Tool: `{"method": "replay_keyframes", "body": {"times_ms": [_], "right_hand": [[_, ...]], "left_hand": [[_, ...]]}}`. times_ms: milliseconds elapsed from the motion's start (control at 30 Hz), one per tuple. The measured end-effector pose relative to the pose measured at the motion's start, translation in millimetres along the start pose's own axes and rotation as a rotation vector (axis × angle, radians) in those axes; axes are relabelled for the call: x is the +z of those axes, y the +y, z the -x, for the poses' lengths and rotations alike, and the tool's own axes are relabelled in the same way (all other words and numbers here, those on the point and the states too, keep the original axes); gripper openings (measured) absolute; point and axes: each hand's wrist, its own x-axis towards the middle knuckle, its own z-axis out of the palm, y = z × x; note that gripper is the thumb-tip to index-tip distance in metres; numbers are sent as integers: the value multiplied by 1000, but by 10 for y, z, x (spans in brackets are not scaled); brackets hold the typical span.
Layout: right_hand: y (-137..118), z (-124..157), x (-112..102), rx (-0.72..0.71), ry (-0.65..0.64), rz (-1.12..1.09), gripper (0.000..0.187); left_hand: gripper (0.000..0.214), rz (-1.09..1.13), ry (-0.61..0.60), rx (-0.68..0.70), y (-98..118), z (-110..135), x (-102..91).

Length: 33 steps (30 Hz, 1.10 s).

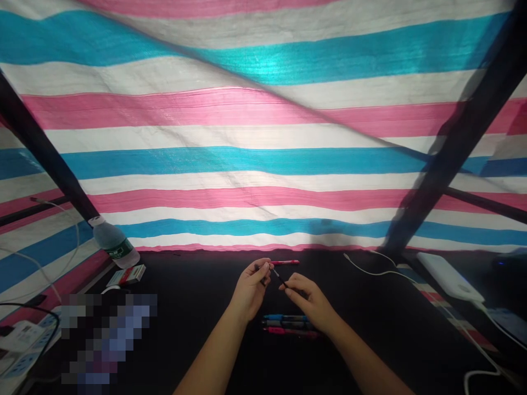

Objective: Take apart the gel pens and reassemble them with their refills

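My left hand (252, 285) is closed in a pinch on a small dark pen part, held above the black table (197, 323). My right hand (307, 299) is closed on a thin pen refill (278, 276) whose tip points up-left toward the left hand's fingers. A pink pen (285, 263) lies on the table just beyond both hands. Below my right hand lie three pens side by side: blue (284, 317), dark grey (284, 323) and pink (288, 331).
A striped pink, blue and white tarp (263, 137) hangs behind the table. A water bottle (113, 242) and a small box (127, 275) lie at the left. A white power bank (448, 277) with cables sits at the right, a power strip (18, 343) at far left.
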Motion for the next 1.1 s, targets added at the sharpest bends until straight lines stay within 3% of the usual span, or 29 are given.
{"method": "replay_keyframes", "body": {"times_ms": [733,933,1100], "right_hand": [[8,-3,9,22,9,-55,29],[0,-7,20,46,22,-57,27],[22,-12,30,48,20,-54,27]], "left_hand": [[27,-88,-5,62,-20,-37,-56],[28,-307,-12,108,-16,-14,-59],[35,-499,-85,157,-27,-1,-85]]}}
